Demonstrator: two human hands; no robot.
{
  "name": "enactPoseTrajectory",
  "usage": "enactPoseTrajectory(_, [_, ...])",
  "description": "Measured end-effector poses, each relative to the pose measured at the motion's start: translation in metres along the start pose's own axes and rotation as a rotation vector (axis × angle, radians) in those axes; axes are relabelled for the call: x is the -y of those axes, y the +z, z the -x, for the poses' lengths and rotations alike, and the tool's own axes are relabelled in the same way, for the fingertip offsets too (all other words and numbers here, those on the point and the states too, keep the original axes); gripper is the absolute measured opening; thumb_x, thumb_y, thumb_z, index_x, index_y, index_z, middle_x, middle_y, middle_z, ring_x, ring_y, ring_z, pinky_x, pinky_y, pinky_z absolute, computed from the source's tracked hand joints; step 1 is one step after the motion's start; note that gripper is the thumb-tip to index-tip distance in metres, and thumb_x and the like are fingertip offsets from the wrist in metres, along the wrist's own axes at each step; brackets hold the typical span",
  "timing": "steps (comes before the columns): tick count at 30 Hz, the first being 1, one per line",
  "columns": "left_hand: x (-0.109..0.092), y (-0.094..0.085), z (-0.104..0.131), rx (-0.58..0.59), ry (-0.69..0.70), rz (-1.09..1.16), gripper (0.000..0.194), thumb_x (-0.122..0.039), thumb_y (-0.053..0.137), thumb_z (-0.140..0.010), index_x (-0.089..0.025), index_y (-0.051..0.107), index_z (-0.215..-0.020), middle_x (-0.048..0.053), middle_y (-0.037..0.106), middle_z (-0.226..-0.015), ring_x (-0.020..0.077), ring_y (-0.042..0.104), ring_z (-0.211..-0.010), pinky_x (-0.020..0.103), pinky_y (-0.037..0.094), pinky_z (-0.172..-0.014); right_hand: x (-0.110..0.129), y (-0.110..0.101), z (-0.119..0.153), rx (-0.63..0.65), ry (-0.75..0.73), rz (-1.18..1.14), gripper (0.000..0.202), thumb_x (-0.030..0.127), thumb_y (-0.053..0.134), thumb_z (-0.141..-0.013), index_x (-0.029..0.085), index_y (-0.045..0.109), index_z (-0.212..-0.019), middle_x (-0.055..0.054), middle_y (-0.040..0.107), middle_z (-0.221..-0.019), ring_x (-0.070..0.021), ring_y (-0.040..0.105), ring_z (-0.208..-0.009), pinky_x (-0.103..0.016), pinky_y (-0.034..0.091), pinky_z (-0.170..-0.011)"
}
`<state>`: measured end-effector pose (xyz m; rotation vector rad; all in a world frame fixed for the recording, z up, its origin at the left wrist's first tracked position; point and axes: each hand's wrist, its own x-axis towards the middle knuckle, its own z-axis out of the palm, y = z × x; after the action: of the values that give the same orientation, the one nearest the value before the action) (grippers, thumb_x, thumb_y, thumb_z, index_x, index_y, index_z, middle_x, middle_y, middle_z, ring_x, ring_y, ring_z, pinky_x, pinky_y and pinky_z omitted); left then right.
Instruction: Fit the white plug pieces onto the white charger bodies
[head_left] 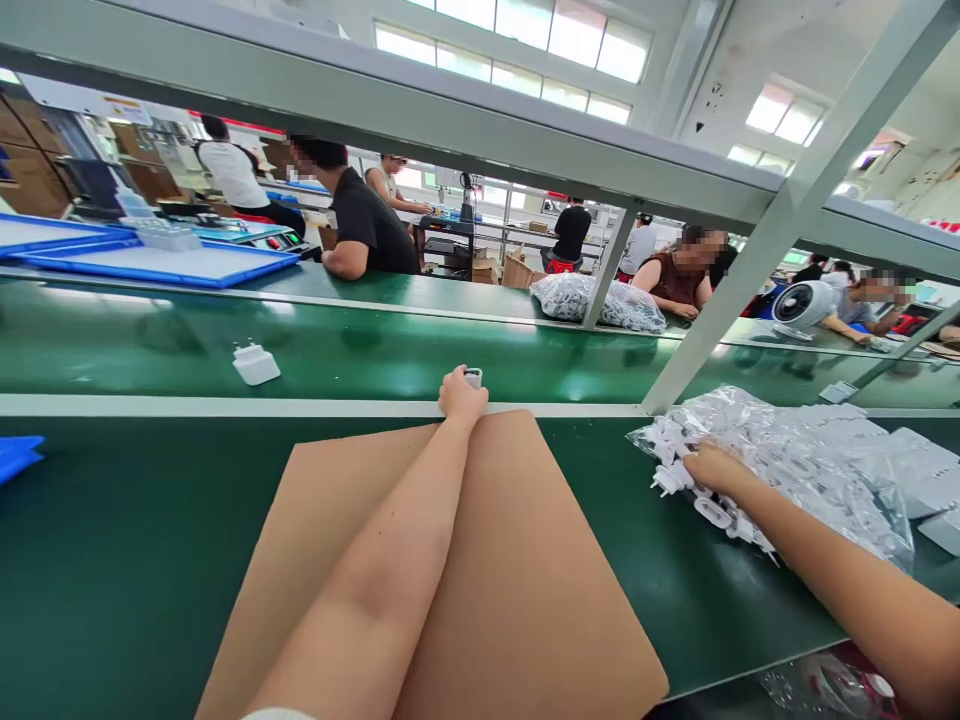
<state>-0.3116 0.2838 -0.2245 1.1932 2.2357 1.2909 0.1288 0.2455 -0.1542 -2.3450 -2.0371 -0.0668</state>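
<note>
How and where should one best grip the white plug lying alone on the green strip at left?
I would pinch the white plug across its blocky body, at the left and right sides, coming from above on the near side, because its prongs point away from you.

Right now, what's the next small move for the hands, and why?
Probably pinch one white part and lift it clear with the right hand: that hand is down among the parts at the clear bag, while the left hand holds a small white piece near the cardboard's far edge.
</note>
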Motion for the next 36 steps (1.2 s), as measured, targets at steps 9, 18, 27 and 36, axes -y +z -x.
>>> enactPoseTrajectory(9, [0.005, -0.006, -0.002, -0.06, -0.058, -0.047, 0.037, -0.035, 0.072, -0.099, -0.018, 0.065, -0.13, 0.012, 0.06, -0.141, 0.0304, 0.06, -0.126, 0.053, 0.053, -0.107, 0.026, 0.004, 0.067, 0.101, -0.127, 0.093, 0.056, 0.039, 0.058, -0.091, 0.013, 0.057, -0.141, -0.023, 0.056, -0.149, -0.0461, 0.053, -0.133, -0.053, 0.045, -0.104])
enactPoseTrajectory(18, [-0.01, -0.012, 0.014, -0.148, 0.078, 0.037, 0.031, -0.026, 0.07, -0.098, -0.019, 0.065, -0.127, 0.01, 0.061, -0.14, 0.0279, 0.057, -0.13, 0.051, 0.044, -0.115, 0.066, -0.003, 0.099, 0.036, -0.49, -0.039, 0.045, 0.006, 0.054, -0.087, 0.018, 0.063, -0.129, -0.013, 0.063, -0.125, -0.0256, 0.062, -0.114, -0.033, 0.046, -0.093])
enactPoseTrajectory(27, [-0.003, -0.005, 0.008, -0.156, 0.065, 0.091, 0.033, -0.033, 0.072, -0.098, -0.016, 0.066, -0.125, 0.011, 0.064, -0.133, 0.0291, 0.062, -0.122, 0.055, 0.048, -0.11, 0.132, -0.019, 0.113, -0.047, -0.649, -0.197, 0.041, -0.003, 0.054, -0.082, 0.019, 0.064, -0.116, -0.011, 0.061, -0.12, -0.0221, 0.063, -0.096, -0.032, 0.043, -0.076])
enactPoseTrajectory(36, [-0.002, 0.006, 0.004, -0.16, 0.164, 0.141, 0.028, -0.028, 0.073, -0.091, -0.02, 0.065, -0.117, 0.008, 0.068, -0.124, 0.0262, 0.063, -0.118, 0.045, 0.045, -0.109, 0.174, 0.015, 0.196, 0.389, -0.863, -0.996, 0.014, 0.014, 0.055, -0.093, 0.023, 0.053, -0.103, -0.005, 0.056, -0.112, -0.0148, 0.056, -0.084, -0.03, 0.049, -0.073])
